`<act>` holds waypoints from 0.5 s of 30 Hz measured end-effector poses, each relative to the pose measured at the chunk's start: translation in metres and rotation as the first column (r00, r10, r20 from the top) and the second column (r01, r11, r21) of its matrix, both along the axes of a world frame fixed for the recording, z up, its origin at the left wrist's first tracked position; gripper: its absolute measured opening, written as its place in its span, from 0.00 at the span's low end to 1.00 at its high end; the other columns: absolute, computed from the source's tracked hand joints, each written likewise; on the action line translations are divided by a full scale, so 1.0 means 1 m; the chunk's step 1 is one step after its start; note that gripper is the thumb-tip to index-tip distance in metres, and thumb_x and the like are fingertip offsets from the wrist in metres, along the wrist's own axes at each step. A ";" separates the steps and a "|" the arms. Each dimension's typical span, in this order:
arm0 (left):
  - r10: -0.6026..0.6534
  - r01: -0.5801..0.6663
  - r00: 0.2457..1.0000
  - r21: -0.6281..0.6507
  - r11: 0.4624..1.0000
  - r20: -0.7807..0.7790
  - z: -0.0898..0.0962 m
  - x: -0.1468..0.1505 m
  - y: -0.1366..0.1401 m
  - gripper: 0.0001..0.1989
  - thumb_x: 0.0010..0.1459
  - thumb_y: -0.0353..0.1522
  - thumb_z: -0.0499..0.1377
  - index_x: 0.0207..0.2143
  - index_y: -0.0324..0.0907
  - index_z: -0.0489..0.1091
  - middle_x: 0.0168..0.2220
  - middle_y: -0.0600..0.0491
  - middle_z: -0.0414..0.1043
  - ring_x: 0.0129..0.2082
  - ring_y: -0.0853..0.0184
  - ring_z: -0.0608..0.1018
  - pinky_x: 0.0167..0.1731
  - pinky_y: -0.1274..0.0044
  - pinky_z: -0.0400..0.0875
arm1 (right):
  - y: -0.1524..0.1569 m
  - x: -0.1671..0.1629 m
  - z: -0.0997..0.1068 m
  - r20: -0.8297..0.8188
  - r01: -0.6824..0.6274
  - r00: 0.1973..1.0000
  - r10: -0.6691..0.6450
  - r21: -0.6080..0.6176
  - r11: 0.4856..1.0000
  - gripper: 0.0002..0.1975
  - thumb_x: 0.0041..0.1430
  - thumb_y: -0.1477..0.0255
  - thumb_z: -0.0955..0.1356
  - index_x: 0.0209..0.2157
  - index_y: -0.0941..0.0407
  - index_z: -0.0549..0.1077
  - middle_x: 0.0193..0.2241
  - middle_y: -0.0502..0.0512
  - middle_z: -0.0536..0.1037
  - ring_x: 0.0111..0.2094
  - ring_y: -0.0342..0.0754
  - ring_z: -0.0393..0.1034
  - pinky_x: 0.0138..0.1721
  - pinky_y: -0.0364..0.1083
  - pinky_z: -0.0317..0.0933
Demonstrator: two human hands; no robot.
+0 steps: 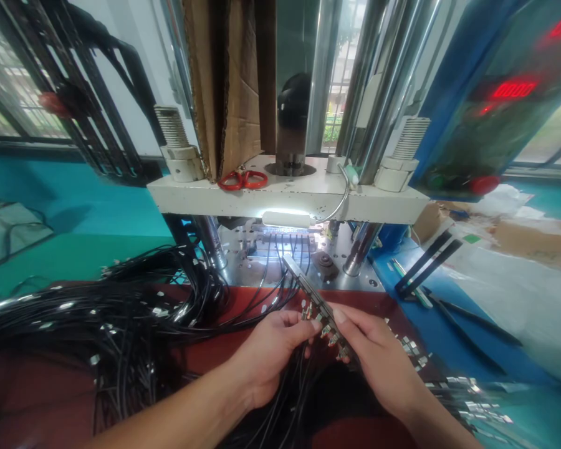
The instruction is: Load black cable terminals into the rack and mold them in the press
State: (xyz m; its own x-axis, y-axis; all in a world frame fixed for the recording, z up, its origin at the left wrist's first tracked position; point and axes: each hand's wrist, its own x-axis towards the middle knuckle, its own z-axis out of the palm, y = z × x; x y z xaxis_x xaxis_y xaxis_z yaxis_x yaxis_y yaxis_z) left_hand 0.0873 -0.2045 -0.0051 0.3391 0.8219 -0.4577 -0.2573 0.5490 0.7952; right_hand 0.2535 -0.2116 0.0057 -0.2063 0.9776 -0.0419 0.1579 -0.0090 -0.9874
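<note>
Tilted in front of the machine is a long metal bar point(305, 282), a fixture with small connectors along its lower edge. My right hand point(379, 357) is closed round the bar's near end. Closed in a pinch, my left hand point(272, 350) is at a small metal cable connector point(326, 329) on the bar's side. Black cables point(295, 393) hang below my left fingers. Beyond the bar, more cables run into a lit metal mould point(283, 244) on the press bed. My fingers partly hide the connectors.
A thick bundle of black cables point(75, 305) covers the left of the red-brown surface. Red-handled scissors point(242, 179) lie on the white press plate point(290, 198). Black tweezers point(472, 324) lie on the blue surface at right, near plastic bags point(509, 293) and loose connectors point(472, 399).
</note>
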 end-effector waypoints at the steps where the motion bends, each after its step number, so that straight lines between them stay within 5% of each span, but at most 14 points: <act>1: -0.006 0.006 1.000 0.009 1.000 0.000 0.000 0.000 0.000 0.12 0.50 0.37 0.64 0.28 0.36 0.70 0.24 0.53 0.69 0.21 0.73 0.67 0.24 0.80 0.57 | 0.000 0.000 0.001 0.015 -0.012 1.000 0.012 0.002 1.000 0.19 0.64 0.60 0.61 0.53 0.49 0.72 0.41 0.51 0.79 0.31 0.49 0.70 0.35 0.48 0.67; 15: -0.068 0.071 0.997 0.073 0.995 -0.048 0.002 -0.007 0.005 0.13 0.49 0.39 0.64 0.24 0.37 0.69 0.21 0.54 0.66 0.20 0.74 0.64 0.23 0.79 0.56 | 0.000 0.001 0.000 0.037 -0.084 0.996 0.085 -0.007 0.996 0.20 0.64 0.59 0.60 0.54 0.47 0.71 0.43 0.51 0.79 0.31 0.49 0.72 0.28 0.45 0.65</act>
State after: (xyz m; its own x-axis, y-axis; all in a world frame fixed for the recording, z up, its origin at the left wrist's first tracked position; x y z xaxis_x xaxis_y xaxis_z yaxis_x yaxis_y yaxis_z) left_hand 0.0807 -0.1998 -0.0035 0.3767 0.8298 -0.4119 -0.1835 0.5026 0.8448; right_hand 0.2543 -0.2114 0.0056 -0.2862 0.9565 -0.0562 0.1953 0.0008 -0.9807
